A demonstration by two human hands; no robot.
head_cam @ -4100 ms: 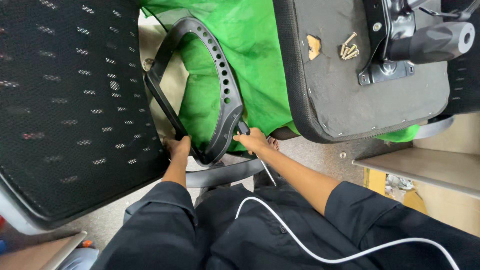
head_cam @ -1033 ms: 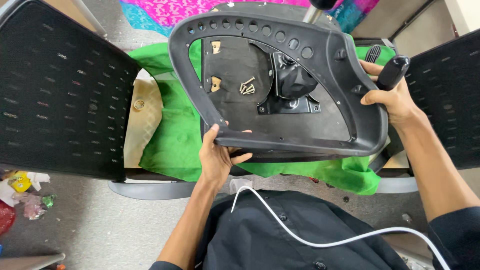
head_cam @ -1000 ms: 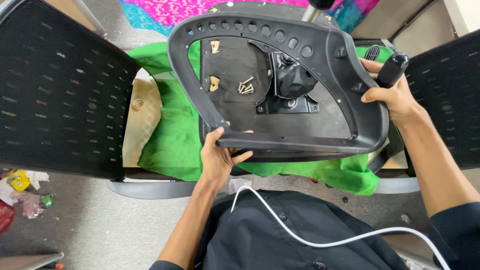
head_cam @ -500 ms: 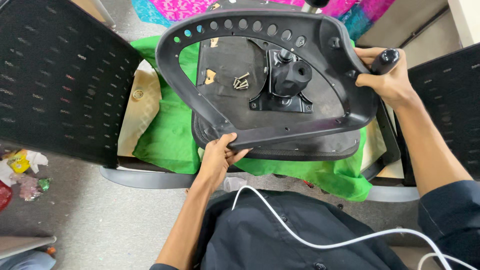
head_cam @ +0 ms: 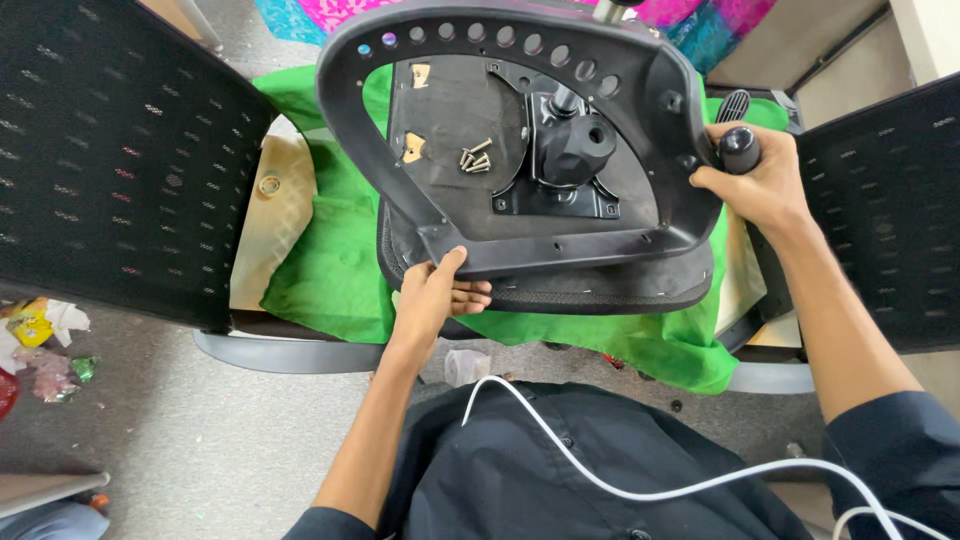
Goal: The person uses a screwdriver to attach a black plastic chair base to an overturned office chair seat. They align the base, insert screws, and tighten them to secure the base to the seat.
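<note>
Armrest frame (head_cam: 520, 140) held over upturned seat (head_cam: 545, 285): left hand (head_cam: 435, 295) grip clamps near edge, right hand (head_cam: 750, 180) grip closed round corner knob (head_cam: 738, 148), steadying alignment

Black seat frame (head_cam: 520, 255) over green cloth (head_cam: 330, 270); black mesh backrest (head_cam: 110, 150) with pale dashes.

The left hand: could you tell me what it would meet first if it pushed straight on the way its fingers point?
The left hand already grips the near bar of the black frame. Pushing on, it would probably meet the upturned seat first, then the loose screws; depth is unclear.
</note>
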